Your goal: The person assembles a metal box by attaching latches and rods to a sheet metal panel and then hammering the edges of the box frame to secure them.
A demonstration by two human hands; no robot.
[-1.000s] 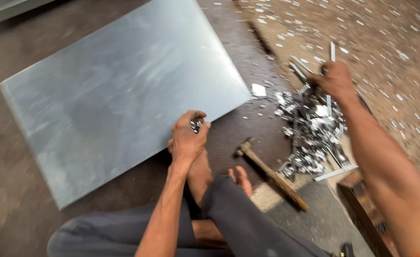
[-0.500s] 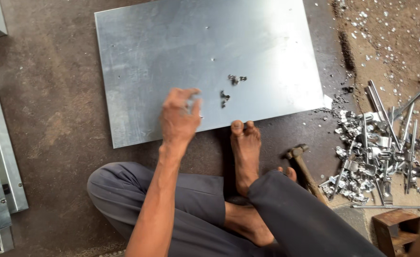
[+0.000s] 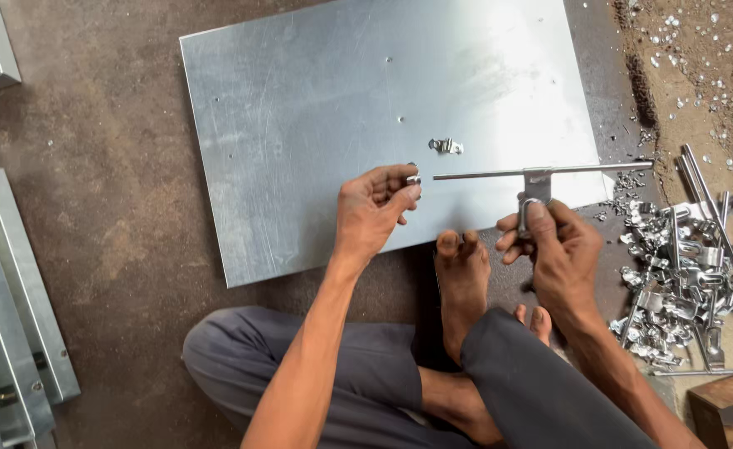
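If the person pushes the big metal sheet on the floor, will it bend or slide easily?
The metal sheet looks thin and wide, so it would probably flex if lifted by one edge. Its surface is smooth and shiny, and it lies flat on the floor, so a push would likely slide it. The small clip on it might shift along.

We are wearing grey trousers [image 3: 358, 366] of a plain, slightly creased cloth, covering both legs down to the ankles. Our arms are showing bare from the elbow down, with no sleeves, watch or rings on the left hand [image 3: 372, 209] or right hand [image 3: 553, 249]. Our feet [image 3: 463, 274] are going without shoes, toes dusty.
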